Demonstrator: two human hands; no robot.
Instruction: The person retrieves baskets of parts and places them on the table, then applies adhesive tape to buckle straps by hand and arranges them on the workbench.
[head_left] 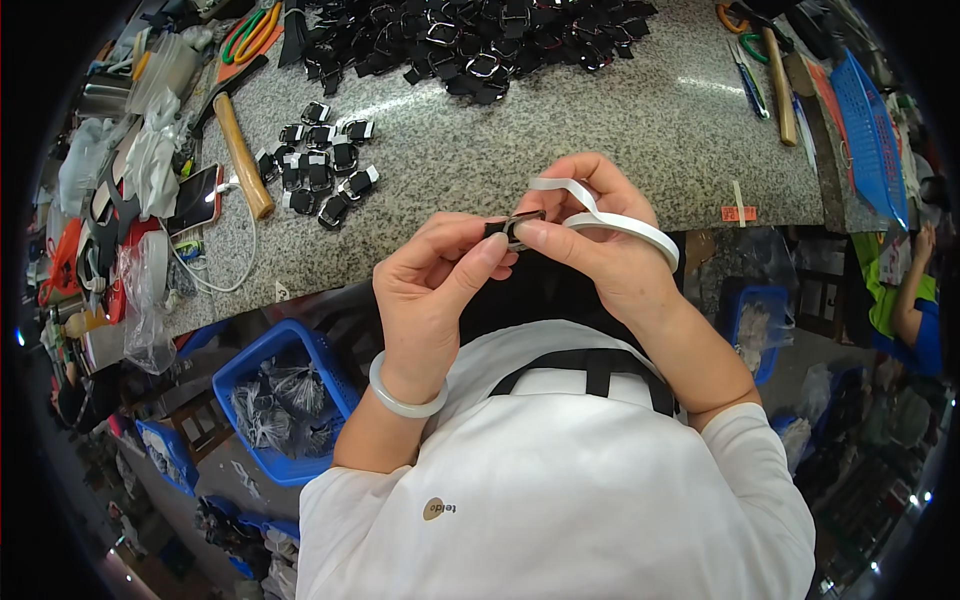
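Note:
Between both hands, at the front edge of the granite table, is a small black strap piece with a metal buckle (515, 228). My left hand (440, 265) pinches its left end between thumb and fingers. The thumb of my right hand (610, 240) presses on its right side. A roll of narrow white tape (645, 232) hangs around my right hand, its loose end looping up by the fingers. Left of my hands lies a small group of black buckle pieces (317, 170) with white tabs. A large heap of black buckle pieces (480, 50) covers the table's far side.
A wooden-handled hammer (242, 158), a phone (196, 198) with a white cable and plastic bags (150, 165) lie at left. Another wooden handle (778, 88) and a blue basket (868, 135) are at right. A blue crate (350, 392) stands below the table. Another person's arm (912, 290) shows at far right.

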